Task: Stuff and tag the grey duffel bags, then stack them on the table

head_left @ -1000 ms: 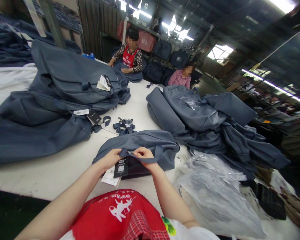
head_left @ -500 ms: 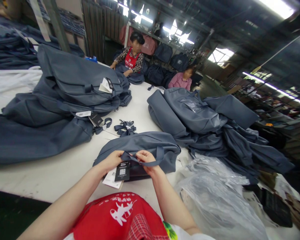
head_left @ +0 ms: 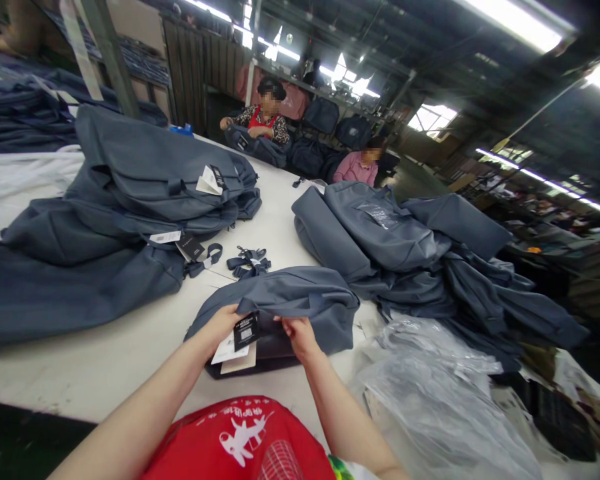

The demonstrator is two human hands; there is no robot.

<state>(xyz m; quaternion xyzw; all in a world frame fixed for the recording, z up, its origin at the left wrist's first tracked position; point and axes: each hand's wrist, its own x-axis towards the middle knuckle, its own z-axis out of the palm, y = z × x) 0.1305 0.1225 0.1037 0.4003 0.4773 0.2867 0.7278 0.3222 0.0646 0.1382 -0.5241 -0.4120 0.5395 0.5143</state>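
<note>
A blue-grey bag (head_left: pixel 280 287) lies on the white table in front of me. My left hand (head_left: pixel 226 324) is closed on the bag's strap at its left part, beside a black tag (head_left: pixel 245 331) and pale tags (head_left: pixel 239 361) that hang over the bag's front. My right hand (head_left: pixel 300 335) pinches at the strap's edge a little to the right, with the fingertips together. Just behind the bag sits a bundle of dark straps with buckles (head_left: pixel 249 262).
Stacked blue-grey bags (head_left: pixel 150 160) fill the left of the table (head_left: pixel 40 373). More bags (head_left: pixel 380 233) are heaped at the right, with clear plastic (head_left: pixel 430 393) before them. Two people (head_left: pixel 265 120) are at the far side.
The strap between my hands has dropped lower against the bag, and the tags have spread and shifted. The far person in the red apron now holds up a bag.
</note>
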